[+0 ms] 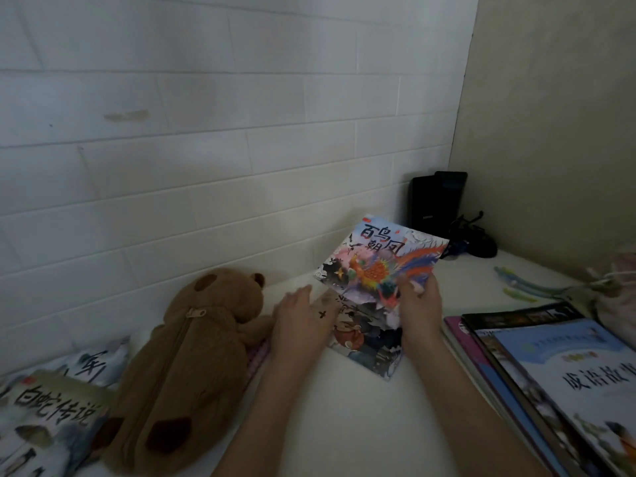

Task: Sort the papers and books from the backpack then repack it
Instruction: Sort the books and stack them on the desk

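Right hand [418, 304] grips the phoenix picture book [380, 259], lifted above another book [370, 342] on the white counter [344, 425], left hand [303, 321] flat with fingers relaxed on it, half-hiding its cover.

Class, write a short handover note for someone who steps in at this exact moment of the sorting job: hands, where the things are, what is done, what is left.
Right hand: grips the phoenix picture book by its lower edge, tilted up off the table.
Left hand: open, fingers flat, touching the book lying underneath.
Bear-shaped plush backpack: lies zipped on the white table, left of the hands.
Done: one pile of books at the right, a few picture books at far left.
Left: place the held book and the one beneath it, then repack the backpack.
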Demonstrator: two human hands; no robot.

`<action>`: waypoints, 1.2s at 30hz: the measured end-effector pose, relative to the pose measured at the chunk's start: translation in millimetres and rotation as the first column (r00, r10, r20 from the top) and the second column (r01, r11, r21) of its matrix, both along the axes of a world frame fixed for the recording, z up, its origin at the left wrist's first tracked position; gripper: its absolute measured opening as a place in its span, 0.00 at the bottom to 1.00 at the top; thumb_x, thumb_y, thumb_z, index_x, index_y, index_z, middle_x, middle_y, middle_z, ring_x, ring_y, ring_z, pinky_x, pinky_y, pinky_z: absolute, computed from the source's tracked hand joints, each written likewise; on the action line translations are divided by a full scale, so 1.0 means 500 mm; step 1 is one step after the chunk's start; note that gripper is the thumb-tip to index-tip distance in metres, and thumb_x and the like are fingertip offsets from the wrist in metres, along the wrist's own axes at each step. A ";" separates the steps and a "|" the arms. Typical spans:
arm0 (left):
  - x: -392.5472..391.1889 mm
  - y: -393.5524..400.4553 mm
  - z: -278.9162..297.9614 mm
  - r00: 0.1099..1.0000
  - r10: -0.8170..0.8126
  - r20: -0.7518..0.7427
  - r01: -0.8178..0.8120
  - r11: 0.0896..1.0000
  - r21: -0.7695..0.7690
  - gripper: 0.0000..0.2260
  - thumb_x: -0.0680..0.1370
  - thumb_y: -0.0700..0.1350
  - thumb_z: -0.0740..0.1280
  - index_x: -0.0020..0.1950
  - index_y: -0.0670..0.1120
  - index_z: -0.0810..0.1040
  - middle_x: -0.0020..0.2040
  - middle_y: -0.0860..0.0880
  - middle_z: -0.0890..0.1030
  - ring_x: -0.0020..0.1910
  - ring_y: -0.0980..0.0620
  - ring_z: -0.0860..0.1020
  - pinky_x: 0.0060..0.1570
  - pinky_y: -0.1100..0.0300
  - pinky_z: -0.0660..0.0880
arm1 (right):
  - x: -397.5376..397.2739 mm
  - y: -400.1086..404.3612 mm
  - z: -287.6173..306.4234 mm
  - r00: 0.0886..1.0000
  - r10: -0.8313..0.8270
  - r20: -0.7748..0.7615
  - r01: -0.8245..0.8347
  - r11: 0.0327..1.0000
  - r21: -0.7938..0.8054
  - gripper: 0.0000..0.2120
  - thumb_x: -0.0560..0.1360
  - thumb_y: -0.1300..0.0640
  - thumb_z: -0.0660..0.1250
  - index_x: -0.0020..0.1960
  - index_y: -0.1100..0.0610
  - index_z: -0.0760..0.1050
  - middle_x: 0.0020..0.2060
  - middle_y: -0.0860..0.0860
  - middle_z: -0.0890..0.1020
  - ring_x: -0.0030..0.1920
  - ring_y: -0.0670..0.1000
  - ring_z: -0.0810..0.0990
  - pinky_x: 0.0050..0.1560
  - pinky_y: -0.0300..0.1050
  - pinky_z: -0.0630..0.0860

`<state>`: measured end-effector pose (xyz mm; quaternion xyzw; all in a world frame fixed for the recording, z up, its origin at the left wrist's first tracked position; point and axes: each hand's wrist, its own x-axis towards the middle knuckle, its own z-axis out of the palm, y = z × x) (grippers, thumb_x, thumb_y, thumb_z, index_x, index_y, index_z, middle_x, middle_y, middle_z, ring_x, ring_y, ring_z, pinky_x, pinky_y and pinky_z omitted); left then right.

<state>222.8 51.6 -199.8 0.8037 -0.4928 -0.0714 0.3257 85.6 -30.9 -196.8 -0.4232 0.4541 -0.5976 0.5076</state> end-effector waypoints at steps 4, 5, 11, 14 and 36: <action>0.005 0.011 -0.013 0.980 -0.178 0.091 0.137 0.930 0.342 0.54 0.62 0.78 0.58 0.77 0.51 0.43 0.78 0.40 0.44 0.76 0.41 0.40 0.73 0.46 0.38 | -0.021 -0.020 -0.008 0.996 -0.087 -0.005 0.087 0.996 -0.020 0.11 0.79 0.53 0.63 0.59 0.57 0.72 0.52 0.54 0.80 0.55 0.58 0.79 0.57 0.57 0.77; 0.010 0.012 -0.012 0.979 -0.187 0.087 0.150 0.935 0.321 0.56 0.60 0.77 0.62 0.77 0.50 0.44 0.78 0.41 0.46 0.77 0.42 0.42 0.74 0.46 0.41 | -0.023 -0.018 -0.009 0.997 -0.081 -0.020 0.080 0.997 -0.016 0.14 0.79 0.52 0.63 0.62 0.57 0.72 0.55 0.54 0.79 0.57 0.58 0.78 0.58 0.57 0.76; 0.020 -0.002 0.008 0.993 -0.115 0.002 0.114 0.986 0.123 0.50 0.59 0.62 0.77 0.73 0.47 0.58 0.69 0.45 0.68 0.69 0.44 0.64 0.67 0.54 0.61 | -0.022 0.004 -0.020 0.994 -0.015 -0.110 0.001 0.992 -0.128 0.21 0.80 0.53 0.60 0.71 0.58 0.65 0.57 0.48 0.73 0.59 0.50 0.72 0.56 0.43 0.68; 0.032 -0.017 0.006 0.943 -0.038 -0.332 0.035 0.999 -0.013 0.45 0.60 0.47 0.81 0.72 0.48 0.62 0.61 0.43 0.74 0.60 0.43 0.74 0.58 0.49 0.74 | -0.024 -0.001 -0.025 0.997 -0.010 -0.071 0.002 0.994 -0.113 0.21 0.80 0.51 0.61 0.70 0.57 0.66 0.60 0.51 0.76 0.60 0.53 0.75 0.57 0.46 0.71; 0.035 0.006 0.076 0.310 -0.293 -0.904 0.052 0.955 -0.292 0.22 0.67 0.55 0.72 0.57 0.46 0.78 0.52 0.43 0.84 0.50 0.42 0.82 0.53 0.45 0.78 | 0.006 0.007 -0.016 0.922 0.140 -0.362 -0.233 0.946 -0.227 0.20 0.75 0.56 0.68 0.66 0.53 0.69 0.40 0.51 0.75 0.41 0.48 0.75 0.40 0.31 0.70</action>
